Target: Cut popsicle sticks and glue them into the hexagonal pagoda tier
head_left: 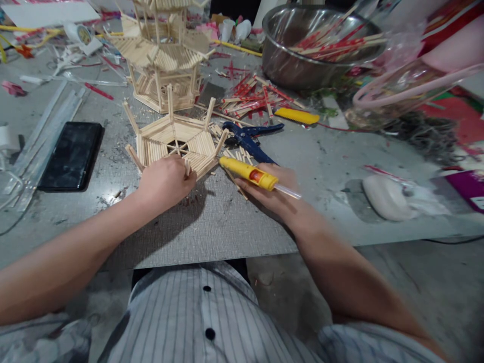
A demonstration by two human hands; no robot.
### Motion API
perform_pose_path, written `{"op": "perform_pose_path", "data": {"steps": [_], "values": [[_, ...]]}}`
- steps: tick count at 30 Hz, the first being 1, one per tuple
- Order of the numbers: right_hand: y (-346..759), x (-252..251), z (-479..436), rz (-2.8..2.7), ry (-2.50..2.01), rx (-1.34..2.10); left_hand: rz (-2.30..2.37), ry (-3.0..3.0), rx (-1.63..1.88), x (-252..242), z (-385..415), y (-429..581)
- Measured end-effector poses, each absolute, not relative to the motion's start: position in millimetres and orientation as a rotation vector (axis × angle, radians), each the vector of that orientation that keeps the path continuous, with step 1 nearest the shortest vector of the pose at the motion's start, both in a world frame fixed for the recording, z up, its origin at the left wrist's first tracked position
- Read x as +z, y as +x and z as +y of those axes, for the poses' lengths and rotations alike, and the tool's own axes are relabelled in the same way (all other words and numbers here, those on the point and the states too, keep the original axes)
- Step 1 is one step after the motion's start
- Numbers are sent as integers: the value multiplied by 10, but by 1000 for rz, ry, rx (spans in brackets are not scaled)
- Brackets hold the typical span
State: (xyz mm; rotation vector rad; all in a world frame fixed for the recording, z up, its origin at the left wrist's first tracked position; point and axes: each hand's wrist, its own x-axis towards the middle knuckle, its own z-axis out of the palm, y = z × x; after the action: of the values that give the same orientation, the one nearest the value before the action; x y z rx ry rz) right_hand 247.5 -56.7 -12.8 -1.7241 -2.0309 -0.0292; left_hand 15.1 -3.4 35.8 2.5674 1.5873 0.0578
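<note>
A polygonal frame (159, 143) of pale wooden sticks lies on the table, with short upright posts at its corners. At its near edge, my left hand (164, 181) is closed, and the end of a short wooden stick (187, 166) shows at its fingers. My right hand (274, 194) grips a yellow hot glue gun (242, 170), whose nozzle points left at the frame's right corner. A clear glue stick (289, 191) protrudes from the gun's back end. My right fingers are partly hidden beneath the gun.
Behind the frame rises a tiered stick tower (162, 55). Dark blue cutters (249, 136) and a yellow utility knife (297, 116) lie to the right, near red-wrapped sticks (249, 98). A steel basin (291, 68) stands behind. A black phone (71, 156) lies at left, a white mouse-shaped object (385, 196) at right.
</note>
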Motion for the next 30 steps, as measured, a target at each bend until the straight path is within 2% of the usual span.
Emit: {"op": "perform_pose_path", "data": {"steps": [30], "values": [[2395,-69,-605,-1957,-1738,3,1579,2568,36,385,-43,154]]}}
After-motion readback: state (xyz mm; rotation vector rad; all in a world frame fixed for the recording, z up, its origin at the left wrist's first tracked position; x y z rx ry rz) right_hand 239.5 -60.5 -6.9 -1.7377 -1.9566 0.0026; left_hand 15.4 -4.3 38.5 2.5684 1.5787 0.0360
